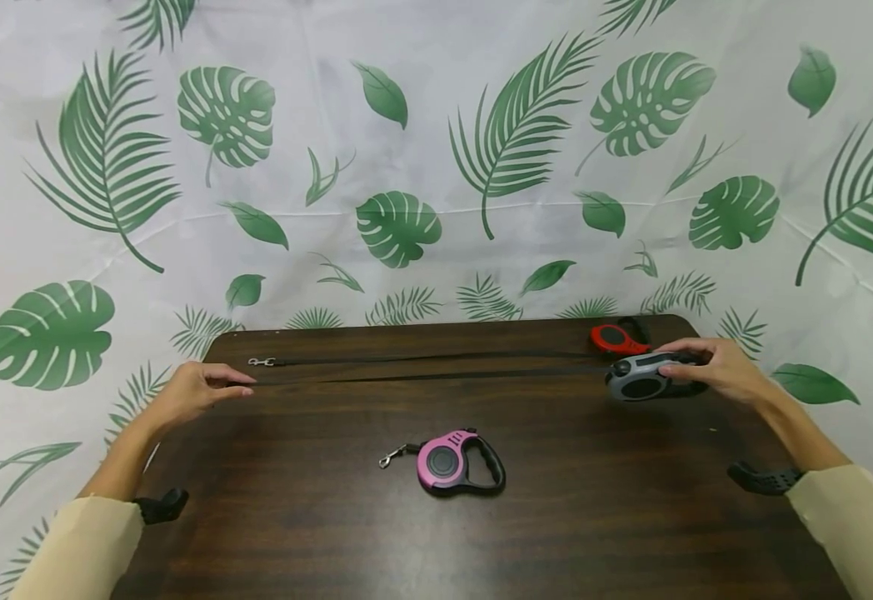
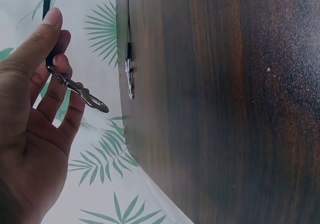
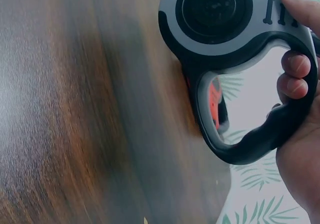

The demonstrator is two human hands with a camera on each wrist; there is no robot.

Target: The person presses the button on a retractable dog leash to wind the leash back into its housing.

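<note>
My right hand (image 1: 714, 367) grips the black handle of a grey retractable dog leash (image 1: 639, 379), held above the table's right side. From it a black strap (image 1: 436, 377) runs taut across to my left hand (image 1: 195, 390). In the left wrist view, the thumb and fingers pinch the strap's end, and a metal snap hook (image 2: 82, 91) hangs across the fingers. A red retractable leash (image 1: 612, 337) lies behind the grey one; its strap stretches left along the table's back to another snap hook (image 1: 261, 362). A pink retractable leash (image 1: 444, 462) lies front centre, its hook beside it.
The dark wooden table (image 1: 316, 533) has a back edge close to a white cloth (image 1: 309, 250) printed with green leaves. Black bands (image 1: 162, 505) circle both wrists near the beige sleeves (image 1: 80, 546).
</note>
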